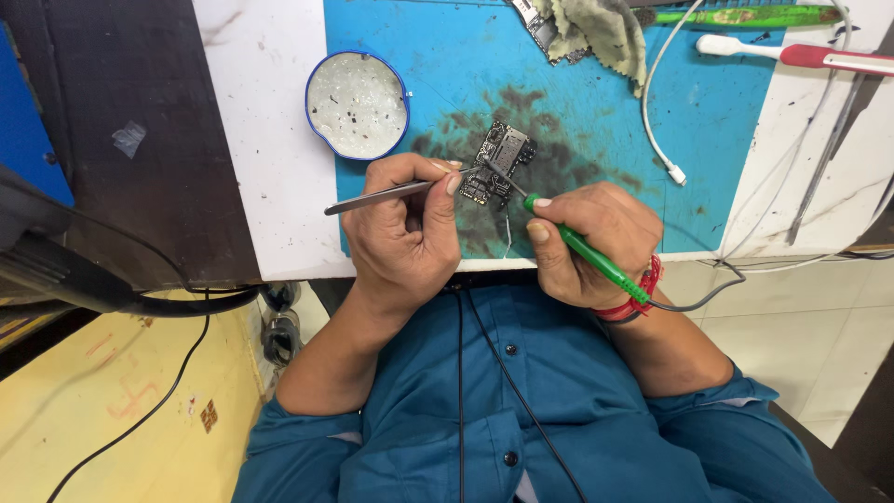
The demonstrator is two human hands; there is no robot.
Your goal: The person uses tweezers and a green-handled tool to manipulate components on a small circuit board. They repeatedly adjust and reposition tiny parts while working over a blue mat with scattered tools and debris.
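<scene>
- The small circuit board (498,160) lies flat on the blue mat (717,130), near the surface's front edge; it looks light, stiff, fragile.
- Left hand (405,233) fingers pinch metal tweezers (382,196), whose tips touch the board.
- Right hand (591,244) fingers wrap a green soldering iron (582,250); hold the board by its edges, I judge.

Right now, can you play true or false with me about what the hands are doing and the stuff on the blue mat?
1. The left hand holds metal tweezers. True.
2. The right hand holds a red pen. False: it holds a green-handled soldering iron, with its tip at the small circuit board.
3. The circuit board lies on a blue mat. True.
4. The round tin sits right of the board. False: it sits to the board's left, at the mat's edge.
5. A crumpled cloth lies at the far end of the mat. True.
</scene>
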